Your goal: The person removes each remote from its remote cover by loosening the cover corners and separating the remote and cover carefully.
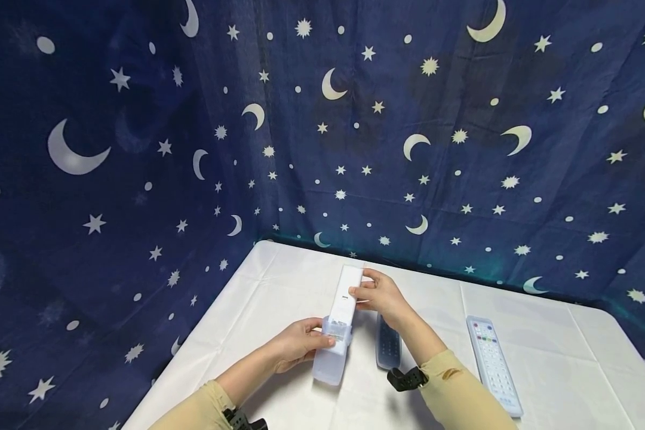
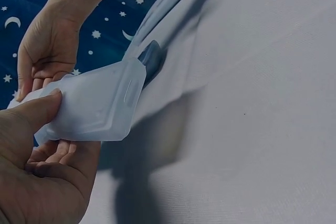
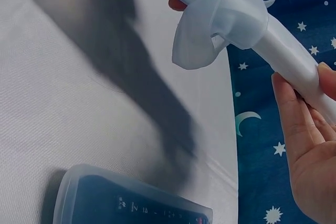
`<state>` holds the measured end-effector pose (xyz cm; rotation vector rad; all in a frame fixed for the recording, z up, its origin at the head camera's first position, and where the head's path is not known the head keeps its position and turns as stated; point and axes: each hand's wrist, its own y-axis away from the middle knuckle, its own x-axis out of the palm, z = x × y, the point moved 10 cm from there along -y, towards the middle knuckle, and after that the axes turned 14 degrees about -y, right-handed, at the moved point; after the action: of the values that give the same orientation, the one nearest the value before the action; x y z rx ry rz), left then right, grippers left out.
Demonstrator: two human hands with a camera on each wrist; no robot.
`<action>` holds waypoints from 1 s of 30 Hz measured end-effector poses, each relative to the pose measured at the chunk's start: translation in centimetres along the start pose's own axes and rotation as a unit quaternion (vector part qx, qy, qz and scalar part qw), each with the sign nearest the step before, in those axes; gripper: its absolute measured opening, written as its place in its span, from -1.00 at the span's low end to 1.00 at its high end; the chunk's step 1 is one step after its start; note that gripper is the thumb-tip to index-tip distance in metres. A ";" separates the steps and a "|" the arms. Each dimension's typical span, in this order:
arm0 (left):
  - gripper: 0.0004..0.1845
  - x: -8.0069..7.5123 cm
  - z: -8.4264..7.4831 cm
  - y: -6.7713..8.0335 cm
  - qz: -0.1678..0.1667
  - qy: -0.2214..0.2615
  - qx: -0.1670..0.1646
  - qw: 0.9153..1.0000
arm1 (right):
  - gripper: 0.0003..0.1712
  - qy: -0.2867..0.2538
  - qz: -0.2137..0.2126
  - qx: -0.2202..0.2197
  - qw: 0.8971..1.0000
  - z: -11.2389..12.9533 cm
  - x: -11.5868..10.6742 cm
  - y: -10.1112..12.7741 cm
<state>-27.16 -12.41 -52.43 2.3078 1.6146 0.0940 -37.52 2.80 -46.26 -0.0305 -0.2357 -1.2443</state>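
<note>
Held above the middle of the tabletop, the white remote, pinched by the right hand, could jam if the left hand gripping the silicone cover bunches it

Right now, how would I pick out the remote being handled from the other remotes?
On the white table, look at its middle, where both hands meet. The white remote is lifted, its near end inside a translucent sleeve. The dark remote and the long button-faced remote lie flat, untouched.

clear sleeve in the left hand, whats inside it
The lower end of the white remote sits inside the clear sleeve; its buttons show faintly. The sleeve's bottom part looks empty.
</note>
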 end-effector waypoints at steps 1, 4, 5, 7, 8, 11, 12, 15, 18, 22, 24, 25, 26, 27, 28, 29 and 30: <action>-0.45 -0.1 0.0 0.0 -0.001 0.001 0.001 1.000 | -0.20 0.002 -0.002 0.000 1.000 0.0 0.0 0.0; -0.45 -0.3 0.0 0.0 -0.004 0.004 0.001 1.000 | -0.17 0.008 -0.003 0.001 1.000 0.2 0.0 -0.2; -0.46 -0.3 0.0 0.0 -0.005 0.003 0.002 1.000 | -0.16 0.007 -0.005 0.004 1.000 0.2 0.0 -0.3; -0.46 -0.5 -0.1 0.0 -0.005 0.000 0.001 1.000 | -0.14 0.009 -0.005 0.008 1.000 0.2 0.1 -0.4; -0.46 -0.5 -0.1 -0.1 -0.004 -0.002 0.000 1.000 | -0.13 0.009 -0.005 0.009 1.000 0.3 0.1 -0.4; -0.47 -0.6 -0.2 -0.1 -0.001 -0.007 0.000 1.000 | -0.12 0.006 -0.004 0.010 1.000 0.3 0.2 -0.4; -0.46 -0.6 -0.2 -0.1 0.000 -0.006 -0.001 1.000 | -0.12 0.003 -0.004 0.010 1.000 0.3 0.2 -0.4; -0.45 -0.7 -0.1 0.0 0.004 0.000 0.001 1.000 | -0.13 -0.005 -0.004 0.011 1.000 0.3 0.3 -0.5; -0.45 -0.7 -0.1 0.1 0.008 0.006 0.003 1.000 | -0.16 -0.012 -0.007 0.011 1.000 0.2 0.4 -0.5; -0.46 -0.7 -0.1 0.3 0.011 0.007 0.005 1.000 | -0.20 -0.014 -0.009 0.010 1.000 0.2 0.4 -0.5; -0.46 -0.7 -0.1 0.4 0.011 0.007 0.006 1.000 | -0.22 -0.016 -0.010 0.011 1.000 0.1 0.4 -0.5; -0.47 -0.7 -0.1 0.5 0.011 0.005 0.006 1.000 | -0.23 -0.017 -0.010 0.011 1.000 0.1 0.4 -0.5; -0.47 -0.7 -0.1 0.5 0.010 0.005 0.006 1.000 | -0.24 -0.018 -0.011 0.011 1.000 0.0 0.4 -0.5; -0.48 -0.7 -0.1 0.6 0.009 0.005 0.006 1.000 | -0.25 -0.018 -0.012 0.012 1.000 0.0 0.4 -0.5; -0.49 -0.7 -0.1 0.7 0.009 0.005 0.005 1.000 | -0.25 -0.019 -0.014 0.011 1.000 -0.1 0.4 -0.5; -0.50 -0.7 0.0 0.7 0.008 0.004 0.005 1.000 | -0.25 -0.018 -0.014 0.011 1.000 -0.1 0.4 -0.6; -0.51 -0.7 0.0 0.7 0.008 0.004 0.004 1.000 | -0.24 -0.017 -0.016 0.012 1.000 -0.1 0.3 -0.6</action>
<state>-26.74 -13.29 -52.15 2.3289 1.6038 0.1001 -37.95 2.27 -46.38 -0.0280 -0.2808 -1.2730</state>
